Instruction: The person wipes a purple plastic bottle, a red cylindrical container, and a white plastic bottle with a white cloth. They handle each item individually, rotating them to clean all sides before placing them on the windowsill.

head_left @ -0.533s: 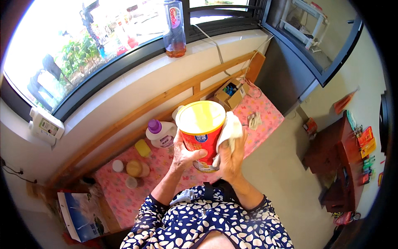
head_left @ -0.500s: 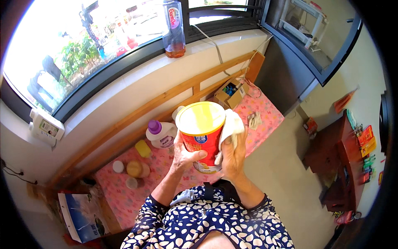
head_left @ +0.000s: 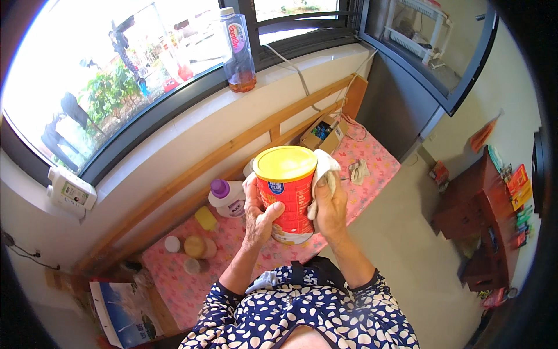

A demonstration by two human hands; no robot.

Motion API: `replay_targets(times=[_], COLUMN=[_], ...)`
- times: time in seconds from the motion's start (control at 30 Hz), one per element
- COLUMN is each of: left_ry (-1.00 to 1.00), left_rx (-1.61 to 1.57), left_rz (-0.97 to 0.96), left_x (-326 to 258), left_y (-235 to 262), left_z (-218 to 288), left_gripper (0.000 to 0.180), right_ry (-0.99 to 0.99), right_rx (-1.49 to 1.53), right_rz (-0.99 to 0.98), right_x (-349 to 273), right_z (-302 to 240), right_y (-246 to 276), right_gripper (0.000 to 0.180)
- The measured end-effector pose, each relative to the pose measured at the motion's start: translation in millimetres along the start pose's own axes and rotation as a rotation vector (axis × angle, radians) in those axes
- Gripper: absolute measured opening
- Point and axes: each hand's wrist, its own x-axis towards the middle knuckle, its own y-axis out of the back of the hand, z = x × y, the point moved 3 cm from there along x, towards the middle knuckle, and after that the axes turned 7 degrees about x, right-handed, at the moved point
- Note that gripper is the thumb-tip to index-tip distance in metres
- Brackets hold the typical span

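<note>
While we hold the red cylindrical canister above the pink patterned tablecloth, its long axis stands roughly upright, the yellow lid on top; under this wide lens we cannot tell any slight lean. Our left hand is the nearer to its wall: the fingers curve widely round the left side, and the thumb lies across the front, directly on the red surface. Opposite, our right hand has its fingers partly bent over the white cloth, which lies between palm and canister on the right side. We cannot see whether those fingertips touch the wall.
</note>
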Motion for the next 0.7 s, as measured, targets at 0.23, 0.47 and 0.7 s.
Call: replay_targets(times=[0.23,0.47,0.7], left_ry=[-0.132,0.069,0.053], left_rx=[0.222,0.027,-0.031], left_rz=[-0.035,-0.056,-0.088], left_x=[-1,-4,-6], left_y=[-4,13,12], left_z=[11,7,11], left_gripper=[0.105,0.098,0.100], right_ry=[0.322,-0.232,-0.425], right_rx=[-0.342,0.341,0.552], right_rz=[0.052,-0.071,-0.439], right_x=[-22,5,44], right_z=[-9,10,33], right_y=[-18,-13,-8], right_gripper=[0.048,0.046,0.042])
